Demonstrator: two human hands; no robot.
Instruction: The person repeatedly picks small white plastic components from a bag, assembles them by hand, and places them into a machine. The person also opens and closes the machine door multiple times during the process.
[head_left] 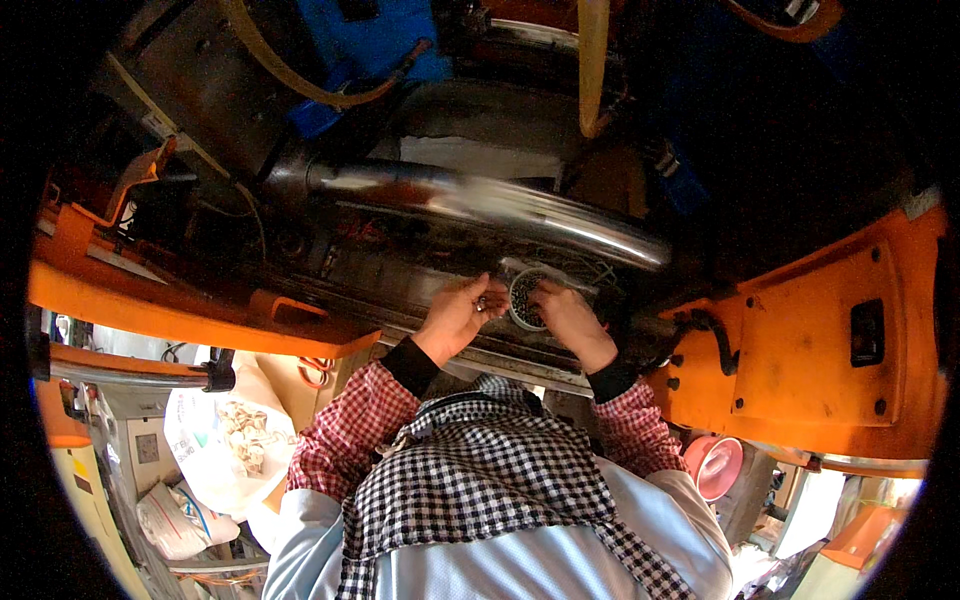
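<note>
A small round tub with a pale rim (513, 308) sits on the machine bed in front of me, and small dark metal pieces (523, 289) fill it. My right hand (572, 322) reaches over its right side, fingers bent down and pinched together among the pieces; what they grip is hidden. Just left of the tub is my left hand (458, 318), palm turned up and fingers curled around a few small metal parts (484, 302). The exact kind of these parts is too small to make out.
A thick shiny metal bar (500, 205) crosses the machine beyond my hands. Orange machine panels (810, 350) flank me on both sides. A white bag of tan pieces (235, 430) stands at the lower left, and a pink bucket (708, 468) at the lower right. Yellowish hoses (593, 70) hang above.
</note>
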